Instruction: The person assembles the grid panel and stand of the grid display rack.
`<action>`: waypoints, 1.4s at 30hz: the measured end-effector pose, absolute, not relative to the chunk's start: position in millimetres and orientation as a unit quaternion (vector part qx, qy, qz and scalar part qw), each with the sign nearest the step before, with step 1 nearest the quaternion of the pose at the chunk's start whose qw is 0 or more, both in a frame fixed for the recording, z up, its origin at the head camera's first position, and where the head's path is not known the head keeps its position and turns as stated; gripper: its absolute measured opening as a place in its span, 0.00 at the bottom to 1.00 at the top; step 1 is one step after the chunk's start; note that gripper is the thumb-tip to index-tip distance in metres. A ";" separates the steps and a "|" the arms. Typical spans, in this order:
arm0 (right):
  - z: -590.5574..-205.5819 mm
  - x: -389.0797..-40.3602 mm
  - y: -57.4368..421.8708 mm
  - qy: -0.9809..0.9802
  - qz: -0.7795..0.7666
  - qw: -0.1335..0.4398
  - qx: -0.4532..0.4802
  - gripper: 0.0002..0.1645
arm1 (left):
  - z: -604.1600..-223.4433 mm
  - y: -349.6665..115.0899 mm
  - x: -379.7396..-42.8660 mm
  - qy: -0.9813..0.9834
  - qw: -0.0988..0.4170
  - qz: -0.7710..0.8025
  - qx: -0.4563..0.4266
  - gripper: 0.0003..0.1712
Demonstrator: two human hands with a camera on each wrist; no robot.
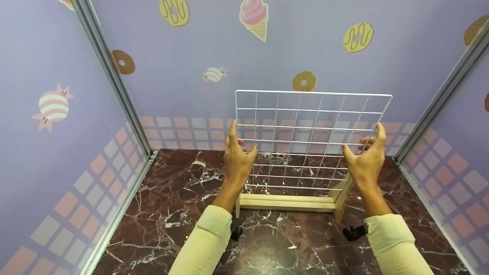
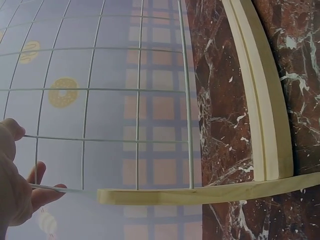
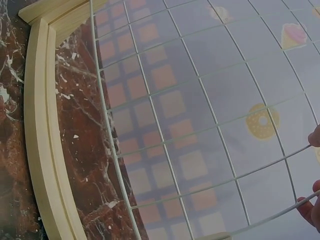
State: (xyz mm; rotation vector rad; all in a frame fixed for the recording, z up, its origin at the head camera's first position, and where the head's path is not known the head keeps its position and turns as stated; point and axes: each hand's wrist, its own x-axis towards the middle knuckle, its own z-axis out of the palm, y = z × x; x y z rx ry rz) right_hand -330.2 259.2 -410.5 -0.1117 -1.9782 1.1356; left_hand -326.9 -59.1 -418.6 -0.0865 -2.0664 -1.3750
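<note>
A white wire grid panel (image 1: 313,93) leans upright over a pale wooden stand (image 1: 286,202). My left hand (image 1: 238,160) grips the panel's left edge, thumb on the near face and fingers behind. On the opposite side, my right hand (image 1: 365,164) holds the right edge in the same way. The stand has a grooved crossbar (image 2: 267,115) between two side pieces. In the left wrist view, the grid's lower corner lies right along one wooden side piece (image 2: 150,196). The right wrist view shows the grid's bottom wire running above the crossbar (image 3: 42,120), with only fingertips (image 3: 315,137) of the right hand visible.
Beneath the stand is a dark red marbled surface (image 1: 175,229) with white flecks. Purple patterned walls (image 1: 191,49) enclose it at the back and both sides, with metal strips (image 1: 110,76) at the corners. A black wrist device (image 1: 355,232) sits by the right cuff.
</note>
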 end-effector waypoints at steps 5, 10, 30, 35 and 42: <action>-414.5 -329.3 259.0 -0.792 0.447 0.412 -0.052 0.61 | -425.2 -59.3 -326.8 -0.789 0.337 -0.513 -0.029 0.57; -418.4 -329.2 259.6 -0.793 0.447 0.411 -0.050 0.61 | -429.9 -58.9 -326.7 -0.796 0.342 -0.500 -0.025 0.57; -443.0 -327.3 258.1 -0.790 0.453 0.410 -0.045 0.60 | -452.4 -59.4 -323.8 -0.821 0.368 -0.437 -0.006 0.54; -449.9 -326.6 259.6 -0.795 0.450 0.404 -0.048 0.60 | -458.7 -58.9 -323.4 -0.828 0.370 -0.421 -0.006 0.54; -458.1 -326.0 260.8 -0.796 0.451 0.402 -0.041 0.62 | -465.1 -58.8 -324.3 -0.832 0.381 -0.404 -0.007 0.54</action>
